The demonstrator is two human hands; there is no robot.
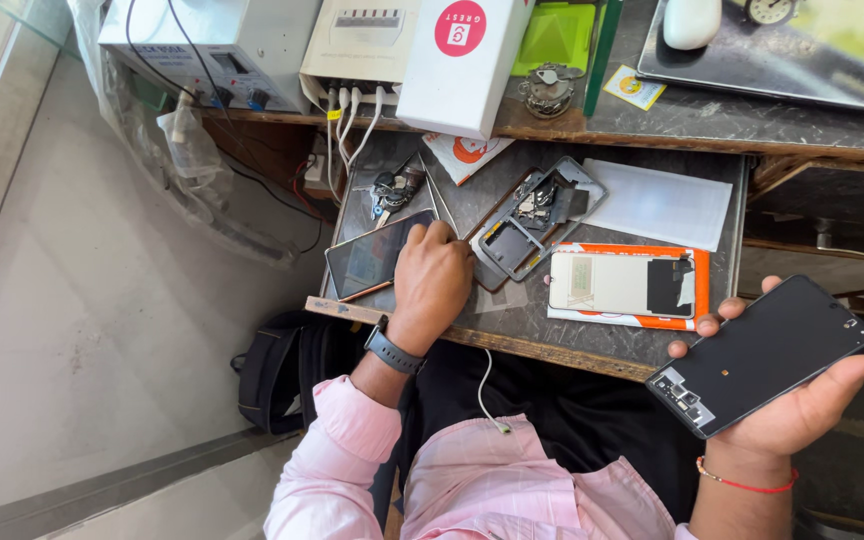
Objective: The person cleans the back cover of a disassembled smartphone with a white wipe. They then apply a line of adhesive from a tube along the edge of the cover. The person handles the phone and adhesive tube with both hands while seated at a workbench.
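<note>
We see a black phone screen panel lying flat and tilted across an open palm at about four o'clock in the view, its dark back up, with what looks like a small connector patch at its lower left corner. At nine o'clock, a second phone rests face up on the pull-out shelf, glass glinting, with fingertips on its right edge.

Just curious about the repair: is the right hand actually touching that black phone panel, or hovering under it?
Touching. The head view shows the black panel lying on the right hand's palm, with its fingers curled over the panel's edge.
</note>
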